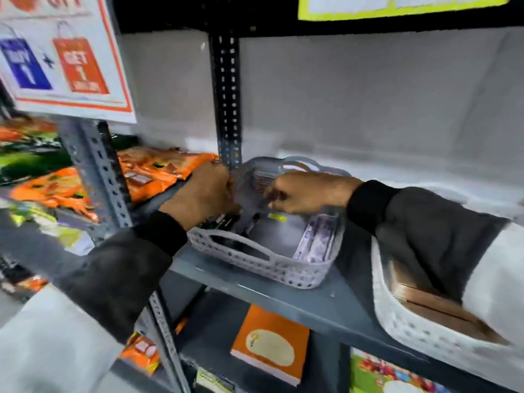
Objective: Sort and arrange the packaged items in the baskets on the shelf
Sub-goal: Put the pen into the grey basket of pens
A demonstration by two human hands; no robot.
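Observation:
A grey perforated basket (pixel 286 269) stands on the grey metal shelf (pixel 334 302). Purple-and-white packets (pixel 314 239) stand along its right wall. My left hand (pixel 201 191) is closed over dark packets (pixel 224 219) at the basket's left side. My right hand (pixel 306 191) reaches into the basket from the right, fingers curled around a dark packet; blur hides the exact grip. A second white perforated basket (pixel 411 330) at the right holds brown boxes (pixel 431 304), partly hidden by my right sleeve.
A perforated upright post (pixel 226 103) stands just behind my hands. Orange snack packs (pixel 153 171) lie on the neighbouring shelf at left. A "buy 1 get 1" sign (pixel 62 61) hangs upper left. An orange box (pixel 272 344) lies on the shelf below.

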